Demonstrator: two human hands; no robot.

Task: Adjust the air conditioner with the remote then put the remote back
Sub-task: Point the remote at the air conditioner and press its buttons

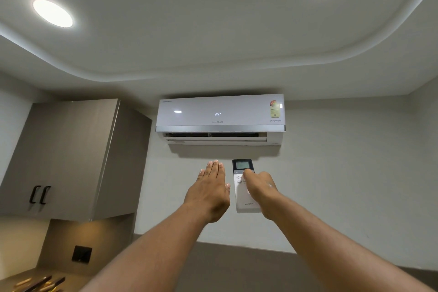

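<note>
A white wall-mounted air conditioner (220, 118) hangs high on the wall, its display showing 24 and its lower flap open. My right hand (259, 188) holds a white remote (243, 194) with a dark screen at its top, raised toward the unit, the thumb resting on the buttons just under the screen. Beside it, to the left, my left hand (211, 191) is raised flat with the fingers together and stretched out, holding nothing. Both hands are below the unit and apart from it.
A grey wall cabinet (71, 159) with two black handles hangs at the left. Below it are a black wall socket (81, 253) and a counter corner with wooden-handled utensils (40, 283). Two round ceiling lights (52, 13) glow overhead.
</note>
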